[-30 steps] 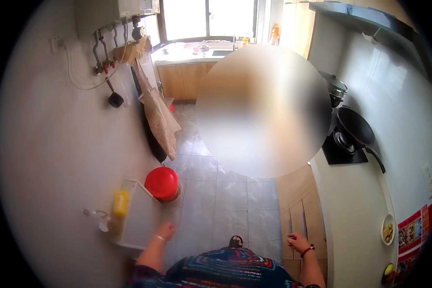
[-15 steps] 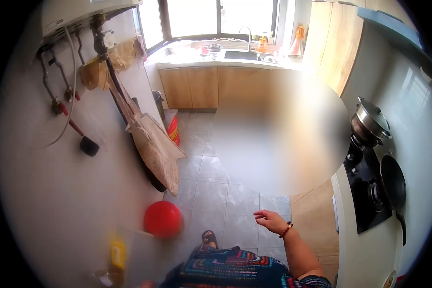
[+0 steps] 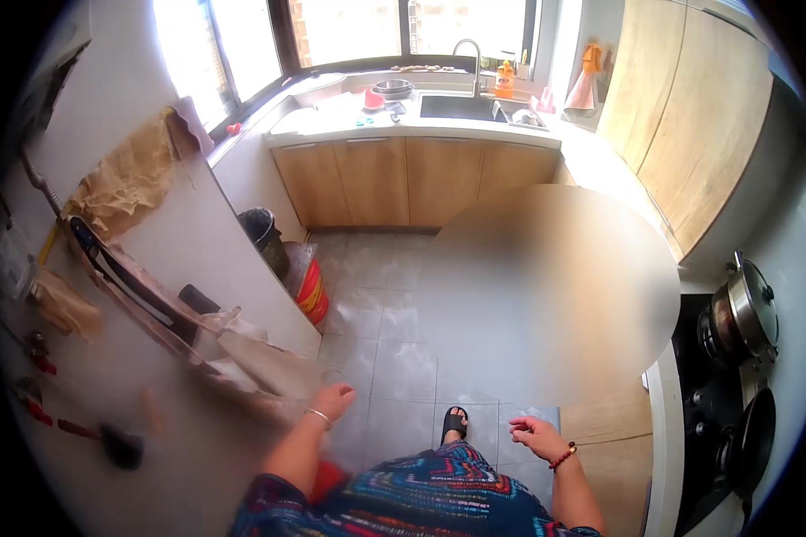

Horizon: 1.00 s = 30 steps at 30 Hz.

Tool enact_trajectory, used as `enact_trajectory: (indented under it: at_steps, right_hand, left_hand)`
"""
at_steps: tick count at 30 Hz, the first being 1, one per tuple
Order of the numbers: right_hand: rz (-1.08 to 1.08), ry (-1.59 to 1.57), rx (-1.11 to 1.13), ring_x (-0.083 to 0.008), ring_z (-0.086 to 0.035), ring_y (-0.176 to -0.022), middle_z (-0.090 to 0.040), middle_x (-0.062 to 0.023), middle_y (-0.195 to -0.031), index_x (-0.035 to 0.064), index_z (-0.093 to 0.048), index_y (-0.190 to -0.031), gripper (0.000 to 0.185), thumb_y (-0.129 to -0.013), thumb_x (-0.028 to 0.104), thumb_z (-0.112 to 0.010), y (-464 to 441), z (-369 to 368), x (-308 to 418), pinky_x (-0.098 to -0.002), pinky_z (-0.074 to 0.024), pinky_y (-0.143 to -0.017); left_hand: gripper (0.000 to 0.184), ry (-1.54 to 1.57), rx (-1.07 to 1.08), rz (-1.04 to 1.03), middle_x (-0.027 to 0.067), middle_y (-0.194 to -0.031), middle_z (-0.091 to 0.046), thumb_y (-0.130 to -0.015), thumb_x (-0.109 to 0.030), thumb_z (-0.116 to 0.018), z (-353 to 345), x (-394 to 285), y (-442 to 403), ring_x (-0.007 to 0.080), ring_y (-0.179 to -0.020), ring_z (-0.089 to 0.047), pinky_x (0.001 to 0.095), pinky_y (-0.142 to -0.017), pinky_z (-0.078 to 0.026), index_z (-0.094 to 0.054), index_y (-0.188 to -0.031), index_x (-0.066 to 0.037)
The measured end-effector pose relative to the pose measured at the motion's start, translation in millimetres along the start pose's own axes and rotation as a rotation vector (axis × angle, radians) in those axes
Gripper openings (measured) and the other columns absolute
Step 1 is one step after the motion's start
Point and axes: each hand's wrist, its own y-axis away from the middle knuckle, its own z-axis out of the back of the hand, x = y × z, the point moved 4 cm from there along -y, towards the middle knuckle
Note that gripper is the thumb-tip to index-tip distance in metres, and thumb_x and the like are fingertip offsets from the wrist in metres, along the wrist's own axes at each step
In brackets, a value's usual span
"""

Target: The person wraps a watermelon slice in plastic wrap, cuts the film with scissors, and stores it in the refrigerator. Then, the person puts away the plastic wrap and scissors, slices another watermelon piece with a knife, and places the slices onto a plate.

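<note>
My left hand (image 3: 335, 401) hangs low in front of me, beside the hanging beige bag (image 3: 273, 358); its fingers are curled and I cannot make out whether anything is in them. On the right, my right hand (image 3: 537, 435) is held over the tiled floor (image 3: 403, 371) near the wooden cabinet fronts, fingers loosely bent and apart, nothing in it. A sandalled foot (image 3: 455, 421) shows between the hands.
Ahead are a counter (image 3: 331, 130) with a sink (image 3: 457, 107), bowls (image 3: 392, 88) and an orange bottle (image 3: 504, 80). A bin (image 3: 264, 240) and red bucket (image 3: 312, 291) stand left. Right are a pot (image 3: 748, 309) and wok (image 3: 754, 438). A blurred disc covers the centre right.
The view has moved forward towards the sink counter. The red-lidded container has slid almost out of sight below. My left hand, barely visible half a second ago, is back in view.
</note>
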Motion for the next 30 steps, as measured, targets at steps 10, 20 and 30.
enact_trajectory:
  at_steps: [10,20,30]
  right_hand:
    - [0.196,-0.003,0.214,-0.0125,-0.057,-0.091,-0.061,-0.0051,-0.102,0.005,-0.055,-0.115,0.033,-0.084,0.015,-0.057,-242,69,219,-0.0248,-0.0461,-0.078]
    - [0.254,0.092,0.305,-0.0123,-0.055,-0.092,-0.059,-0.0047,-0.103,0.0051,-0.055,-0.114,0.031,-0.084,0.013,-0.057,-419,3,345,-0.0247,-0.0458,-0.08]
    - [0.215,-0.101,0.29,-0.0126,-0.055,-0.093,-0.059,-0.0063,-0.103,0.0036,-0.055,-0.113,0.03,-0.083,0.008,-0.057,-547,25,450,-0.0259,-0.0463,-0.081]
  left_hand:
    - [0.026,0.061,0.082,0.356,0.0073,-0.073,-0.063,-0.079,-0.023,-0.06,45,41,-78,0.0135,-0.064,-0.06,0.0258,-0.059,-0.049,-0.063,-0.09,0.001]
    - [0.029,0.008,0.03,0.313,0.0092,-0.081,-0.066,-0.077,-0.024,-0.063,160,1,-277,0.0171,-0.074,-0.063,0.029,-0.069,-0.05,-0.064,-0.094,0.0]
    - [0.029,0.044,-0.047,0.015,0.0129,-0.092,-0.065,-0.08,-0.02,-0.062,271,-168,-501,0.0191,-0.087,-0.062,0.0292,-0.079,-0.048,-0.061,-0.101,0.001]
